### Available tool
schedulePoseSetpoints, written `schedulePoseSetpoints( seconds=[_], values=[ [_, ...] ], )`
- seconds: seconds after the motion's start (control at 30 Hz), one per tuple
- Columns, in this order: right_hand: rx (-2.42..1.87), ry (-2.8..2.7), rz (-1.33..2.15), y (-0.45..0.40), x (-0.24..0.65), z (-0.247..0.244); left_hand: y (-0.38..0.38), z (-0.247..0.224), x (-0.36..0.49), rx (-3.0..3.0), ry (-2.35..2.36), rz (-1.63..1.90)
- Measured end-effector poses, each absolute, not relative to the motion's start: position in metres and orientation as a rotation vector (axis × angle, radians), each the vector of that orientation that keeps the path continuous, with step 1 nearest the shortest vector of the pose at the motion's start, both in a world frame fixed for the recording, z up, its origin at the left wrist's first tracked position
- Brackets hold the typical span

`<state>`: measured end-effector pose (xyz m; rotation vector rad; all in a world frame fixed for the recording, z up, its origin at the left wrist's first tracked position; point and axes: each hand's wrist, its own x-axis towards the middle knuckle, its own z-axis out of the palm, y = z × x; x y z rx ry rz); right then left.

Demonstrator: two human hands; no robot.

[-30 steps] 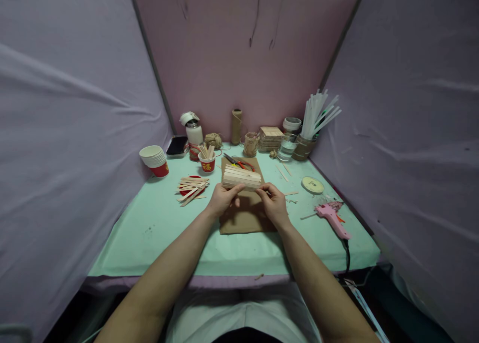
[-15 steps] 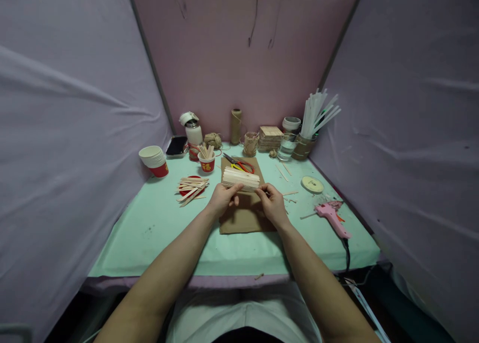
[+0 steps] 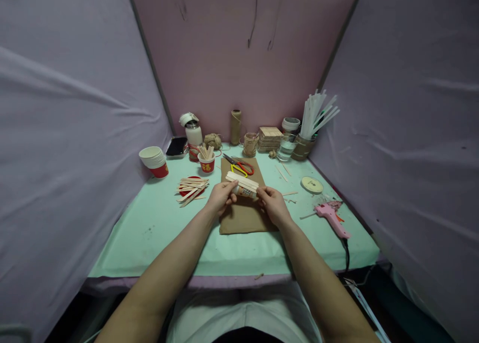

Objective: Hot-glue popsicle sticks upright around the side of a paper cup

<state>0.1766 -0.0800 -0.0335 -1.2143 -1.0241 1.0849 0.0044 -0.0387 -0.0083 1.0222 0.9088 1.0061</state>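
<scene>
The stick-clad cylinder (image 3: 242, 180) has rolled over since half a second ago, baring a printed side — its lettering too small to read. It's held up over the cardboard (image 3: 245, 220), the left hand's (image 3: 220, 198) grip clamped on one end, the right hand's (image 3: 276, 204) on the other; the underside is hidden. Scissors (image 3: 239, 168) lie just beyond. Rightward on the tabletop (image 3: 157, 238), a pink glue gun (image 3: 332, 220) — its cord (image 3: 348, 254) drops from sight.

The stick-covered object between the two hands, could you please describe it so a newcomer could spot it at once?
On the green table, find the brown board in the middle. Above it, the left hand and right hand hold the stick-covered object. Unlike the loose sticks to the left, its sticks lie side by side above an orange-printed surface.
</scene>
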Motion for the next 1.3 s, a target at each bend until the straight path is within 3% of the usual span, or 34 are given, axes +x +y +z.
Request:
schedulePoseSetpoints(
  seconds=[0.47,0.83,1.13,1.3],
  values=[
    [-1.225,-1.063,1.074,-0.084,0.174,-0.027,-0.036,-0.009,0.003,1.02,0.958,1.011],
    [-1.349,-1.09,0.828,-0.078,0.179,-0.036,-0.019,-0.012,-0.021,2.106,0.988,1.005],
    [-1.327,-1.107,0.834,-0.076,0.177,-0.039,-0.018,-0.017,-0.017,2.205,0.879,1.21],
    [-1.317,-1.16,0.778,-0.074,0.177,-0.04,-0.014,-0.026,-0.015,2.128,0.958,1.115]
  ],
)
